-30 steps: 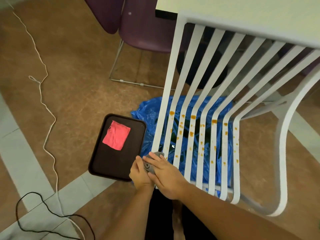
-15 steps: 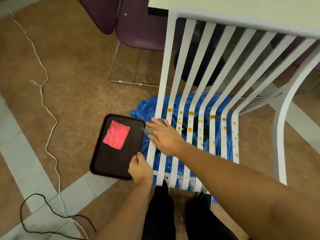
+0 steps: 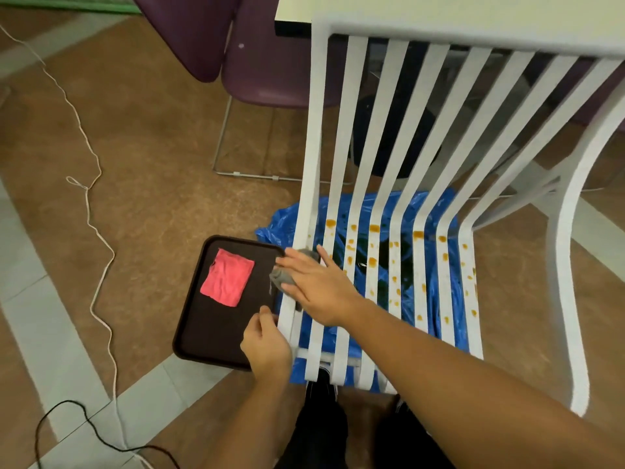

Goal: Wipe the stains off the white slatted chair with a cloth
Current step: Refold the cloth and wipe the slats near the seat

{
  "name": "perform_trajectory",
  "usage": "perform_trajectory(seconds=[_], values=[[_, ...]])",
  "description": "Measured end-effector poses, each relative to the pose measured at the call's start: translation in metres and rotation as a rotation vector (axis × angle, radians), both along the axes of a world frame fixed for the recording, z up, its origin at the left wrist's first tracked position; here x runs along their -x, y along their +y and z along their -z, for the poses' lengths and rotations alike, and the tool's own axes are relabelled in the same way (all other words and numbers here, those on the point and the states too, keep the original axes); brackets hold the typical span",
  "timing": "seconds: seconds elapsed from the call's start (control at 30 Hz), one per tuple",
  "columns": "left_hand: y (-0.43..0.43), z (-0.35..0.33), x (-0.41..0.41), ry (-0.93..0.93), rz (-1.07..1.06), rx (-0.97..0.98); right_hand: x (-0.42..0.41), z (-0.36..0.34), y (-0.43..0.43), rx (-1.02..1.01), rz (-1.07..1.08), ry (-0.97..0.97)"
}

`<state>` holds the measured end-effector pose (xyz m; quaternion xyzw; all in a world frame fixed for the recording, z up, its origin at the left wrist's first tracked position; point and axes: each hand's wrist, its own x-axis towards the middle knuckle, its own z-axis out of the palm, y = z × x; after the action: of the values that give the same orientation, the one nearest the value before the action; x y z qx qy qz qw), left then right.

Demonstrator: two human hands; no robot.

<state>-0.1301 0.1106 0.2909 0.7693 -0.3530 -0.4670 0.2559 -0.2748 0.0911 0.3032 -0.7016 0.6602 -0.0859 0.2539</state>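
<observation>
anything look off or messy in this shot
Yes: orange-brown stains are spattered across the seat slats of the white slatted chair, thickest near the bend. A crumpled blue plastic sheet lies on the floor beneath. The right hand presses a grey cloth on the leftmost slats.

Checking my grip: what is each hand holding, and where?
The left hand grips the white slatted chair by its outer slat near the front. The right hand only presses the grey cloth flat.
</observation>
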Motion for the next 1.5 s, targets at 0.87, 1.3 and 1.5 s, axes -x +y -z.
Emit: perform_trajectory(seconds=[0.87,1.3,1.5], values=[[0.018,0.024,-0.001,-0.109,0.223,0.374,-0.014,0.063,-0.008,0.561,0.135,-0.091],[0.027,0.031,-0.011,-0.055,0.213,0.421,-0.047,0.05,0.046,0.413,0.048,-0.146],[0.032,0.022,-0.016,-0.054,0.237,0.434,-0.048,0.04,0.043,0.299,0.21,-0.25]])
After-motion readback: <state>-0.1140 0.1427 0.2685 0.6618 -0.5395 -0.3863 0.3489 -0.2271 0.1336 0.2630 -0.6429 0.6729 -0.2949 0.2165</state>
